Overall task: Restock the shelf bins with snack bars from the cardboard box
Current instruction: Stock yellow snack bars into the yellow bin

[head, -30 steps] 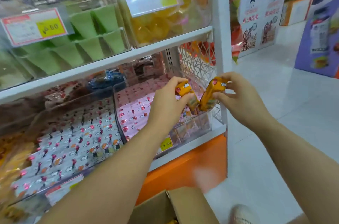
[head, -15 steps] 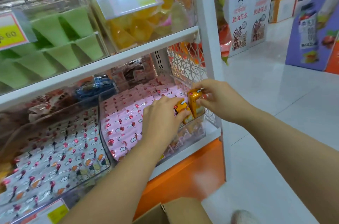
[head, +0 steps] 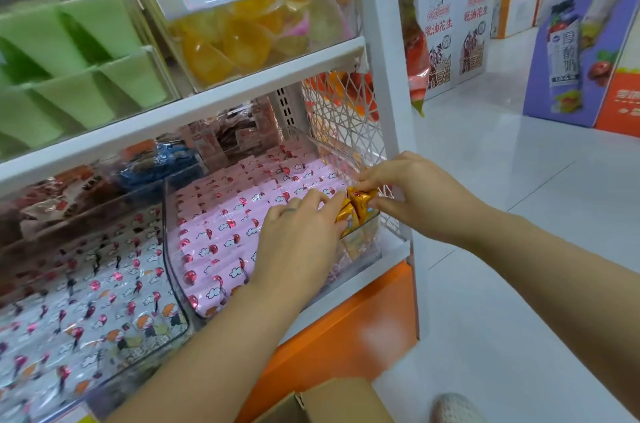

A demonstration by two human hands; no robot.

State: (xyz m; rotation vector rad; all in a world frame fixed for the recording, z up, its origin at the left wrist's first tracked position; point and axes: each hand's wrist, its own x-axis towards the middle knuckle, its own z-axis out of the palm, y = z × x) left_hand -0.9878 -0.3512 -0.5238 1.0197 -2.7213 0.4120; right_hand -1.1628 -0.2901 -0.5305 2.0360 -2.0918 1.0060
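Against the frame one second ago, both grips have come down from in front of the shelf (head: 393,251) into the front right corner of the bin (head: 167,249). The two bars, then apart, now touch side by side.

Bar attitude: the left bar (head: 346,214) and right bar (head: 362,205) stand steep, long axes near upright. Their upper ends are at the grips. Their lower ends point down behind the bin's clear front wall, just beside the pink packs (head: 225,232).

Your left grip (head: 298,242) lies palm down over the pink packs, forearm reaching in from below. Its fingers stretch forward and pinch the left bar against the thumb.

Your right grip (head: 415,194) enters from the right, wrist outside the bin. Forefinger and thumb pinch the top of the right bar.

Both bars sit between the two grips. The box (head: 332,402) lies below both forearms, well apart from the grips.
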